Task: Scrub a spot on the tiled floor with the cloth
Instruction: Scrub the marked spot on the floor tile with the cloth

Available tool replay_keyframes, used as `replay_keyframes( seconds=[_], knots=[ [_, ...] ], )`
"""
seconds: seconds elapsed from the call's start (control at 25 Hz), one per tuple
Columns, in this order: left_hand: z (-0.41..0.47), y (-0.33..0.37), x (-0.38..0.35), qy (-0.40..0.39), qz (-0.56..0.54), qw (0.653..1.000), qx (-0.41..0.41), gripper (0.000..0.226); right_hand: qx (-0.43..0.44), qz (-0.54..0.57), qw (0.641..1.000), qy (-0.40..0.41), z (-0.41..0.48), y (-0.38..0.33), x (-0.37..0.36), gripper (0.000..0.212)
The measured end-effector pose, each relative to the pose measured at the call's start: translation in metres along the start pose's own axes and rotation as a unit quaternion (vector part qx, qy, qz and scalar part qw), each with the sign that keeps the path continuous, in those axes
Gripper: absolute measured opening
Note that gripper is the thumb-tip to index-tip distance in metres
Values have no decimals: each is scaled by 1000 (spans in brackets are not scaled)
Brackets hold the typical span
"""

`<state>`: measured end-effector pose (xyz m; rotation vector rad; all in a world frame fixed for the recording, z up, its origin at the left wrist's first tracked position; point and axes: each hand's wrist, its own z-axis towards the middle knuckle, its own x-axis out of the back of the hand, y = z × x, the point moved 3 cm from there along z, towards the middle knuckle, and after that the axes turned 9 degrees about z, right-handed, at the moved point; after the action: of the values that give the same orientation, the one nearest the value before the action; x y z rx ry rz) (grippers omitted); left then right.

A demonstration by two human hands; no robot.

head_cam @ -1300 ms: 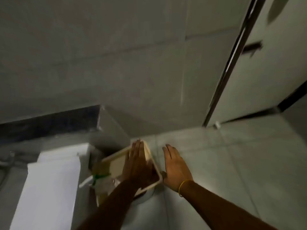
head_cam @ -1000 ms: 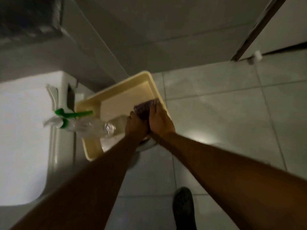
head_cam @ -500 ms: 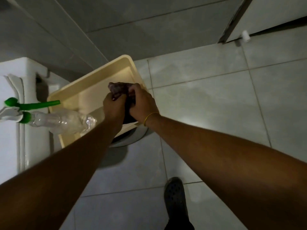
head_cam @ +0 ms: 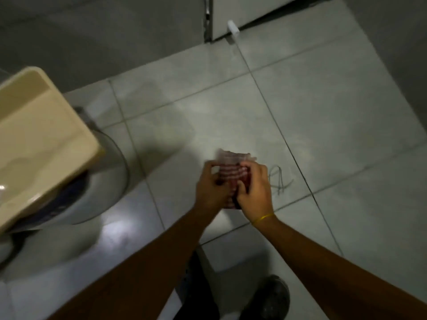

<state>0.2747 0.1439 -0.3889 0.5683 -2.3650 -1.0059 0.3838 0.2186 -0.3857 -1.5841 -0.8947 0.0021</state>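
A red-and-white striped cloth [head_cam: 233, 169] is bunched between both my hands, held up above the pale grey tiled floor [head_cam: 323, 116]. My left hand [head_cam: 210, 188] grips its left side and my right hand [head_cam: 254, 192], with a yellow band at the wrist, grips its right side. A faint scribbled mark [head_cam: 279, 180] shows on the tile just right of my right hand. Much of the cloth is hidden by my fingers.
A beige plastic tub [head_cam: 41, 144] rests on a white round base [head_cam: 101, 195] at the left. A door frame [head_cam: 208, 19] and a white door stop [head_cam: 233, 28] lie at the top. My dark shoes [head_cam: 268, 299] stand at the bottom edge.
Both hands lifted the cloth out of the beige tub and carried it right, over the open floor. The view swung right, and the spray bottle has left the frame.
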Motion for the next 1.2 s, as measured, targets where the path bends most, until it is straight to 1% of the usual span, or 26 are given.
replay_keyframes(
  seconds=[0.12, 0.16, 0.2, 0.24, 0.28, 0.32, 0.36, 0.4, 0.48, 0.52, 0.6, 0.72, 0.8, 0.88, 0.96, 1.04, 1.08, 1.2],
  knots=[
    [11, -64, -108, -57, 76, 995, -11, 31, -54, -59, 996, 35, -16, 125, 33, 52],
    [15, -83, -134, -79, 98, 992, -15, 30, -67, -74, 994, 47, -19, 158, 36, 50],
    [19, -107, -155, -91, 135, 986, -20, 32, -103, -72, 991, 49, -21, 193, 35, 48],
    [22, -127, -168, -77, 191, 978, -42, 36, -154, -76, 984, 45, -24, 223, 33, 50],
    [24, -145, -174, -47, 257, 962, -79, 47, -172, -135, 975, 39, -28, 247, 30, 57],
    [27, -164, -176, -22, 322, 939, -119, 57, -166, -220, 961, 31, -32, 268, 27, 67],
    [31, -180, -173, -3, 374, 914, -155, 61, -132, -304, 943, 19, -35, 282, 21, 76],
    [38, -199, -168, 6, 413, 894, -175, 64, -102, -338, 935, 2, -36, 291, 13, 82],
    [51, -233, -152, -6, 472, 861, -189, 75, -36, -349, 936, -41, -30, 302, 0, 87],
    [55, -247, -145, -19, 496, 845, -199, 78, -19, -351, 934, -60, -22, 306, -7, 88],
    [61, -266, -139, -33, 521, 821, -231, 79, 15, -348, 936, -59, 9, 307, -19, 91],
    [67, -276, -139, -27, 525, 815, -245, 78, 42, -331, 942, -30, 67, 291, -39, 87],
    [68, -278, -141, -20, 526, 816, -239, 79, 61, -338, 939, -19, 83, 288, -45, 84],
    [66, -278, -140, -22, 525, 817, -238, 78, 75, -347, 935, -16, 61, 299, -42, 82],
    [66, -277, -138, -26, 522, 817, -244, 76, 78, -372, 924, -33, 8, 318, -29, 80],
    [66, -274, -136, -34, 519, 819, -242, 76, 58, -401, 913, -45, -37, 344, -4, 82],
    [65, -274, -136, -36, 518, 819, -243, 76, 36, -407, 911, -46, -42, 353, 13, 83],
    [66, -277, -138, -25, 522, 817, -244, 76, -37, -401, 915, -3, 7, 367, 58, 79]
  ],
)
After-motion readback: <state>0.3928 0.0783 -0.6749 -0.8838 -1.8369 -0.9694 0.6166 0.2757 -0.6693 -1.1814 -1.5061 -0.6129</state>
